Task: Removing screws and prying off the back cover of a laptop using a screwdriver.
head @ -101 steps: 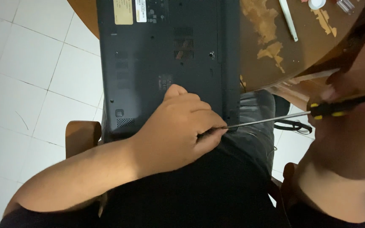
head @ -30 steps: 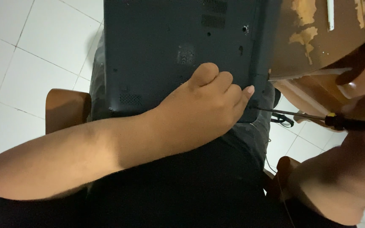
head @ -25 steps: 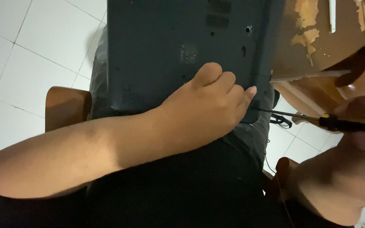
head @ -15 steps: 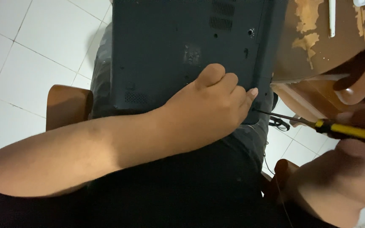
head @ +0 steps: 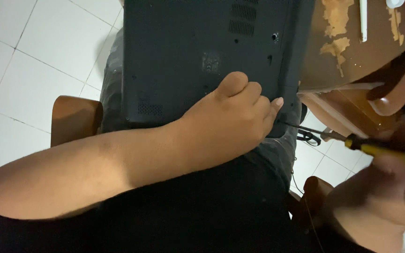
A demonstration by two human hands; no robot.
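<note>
Screwdriver (head: 352, 140) nearer laptop (head: 202, 56), tip hidden

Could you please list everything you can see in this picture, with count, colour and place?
laptop: one, dark grey, underside up on the lap
screwdriver: one, yellow and black handle, thin shaft at the laptop's near right corner
table: one, brown with peeling top, upper right
white stick: one, on the table
chair: one, brown wood, under the person
floor: white tiles, left
left hand: one, on the laptop's near right corner by the shaft
right hand: one, blurred, holding the screwdriver
</note>
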